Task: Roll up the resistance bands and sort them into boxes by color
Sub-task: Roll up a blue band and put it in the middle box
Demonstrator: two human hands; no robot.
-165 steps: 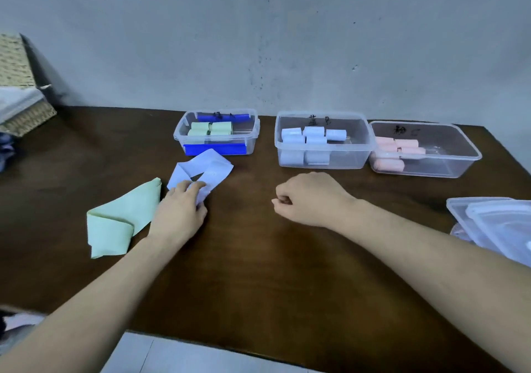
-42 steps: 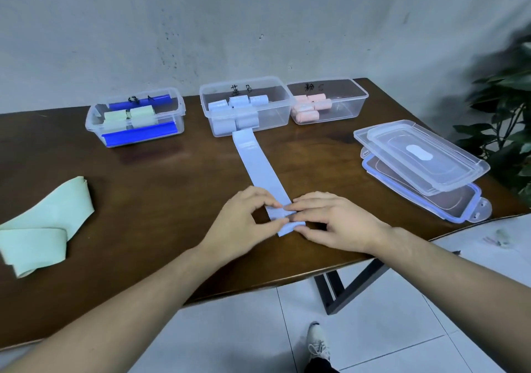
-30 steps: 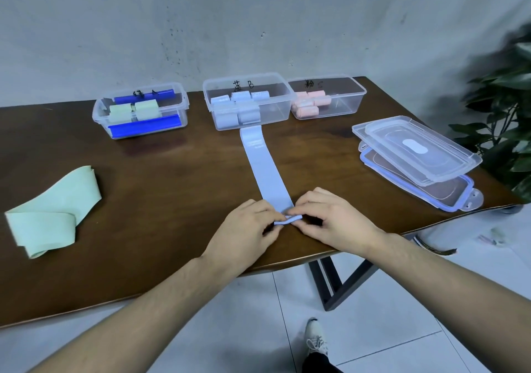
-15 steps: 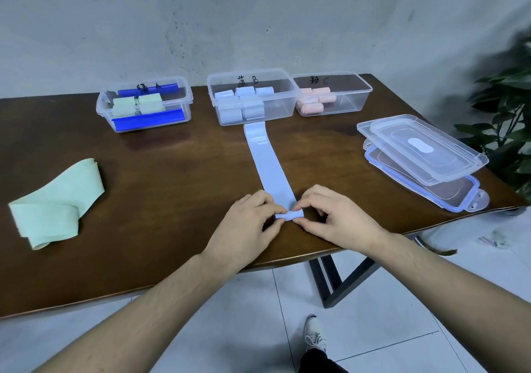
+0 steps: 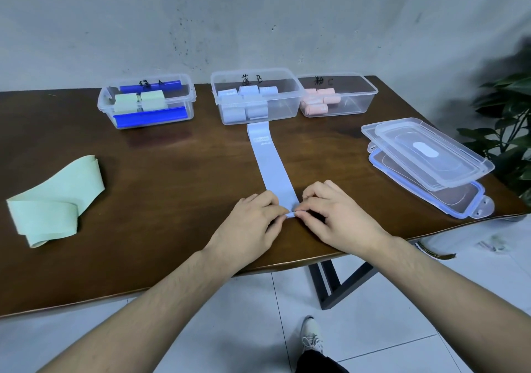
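The blue band point(image 5: 271, 163) lay flat on the table point(image 5: 161, 188), its near end pinched between the curled fingers of the left hand point(image 5: 253, 223) and right hand point(image 5: 333, 214), its far end touching the middle box point(image 5: 283, 106).

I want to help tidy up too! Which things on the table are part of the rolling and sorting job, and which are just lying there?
For the job:
blue band, pinched by left hand and right hand
green band
green box
blue box
pink box

Just lying about:
lids
plant
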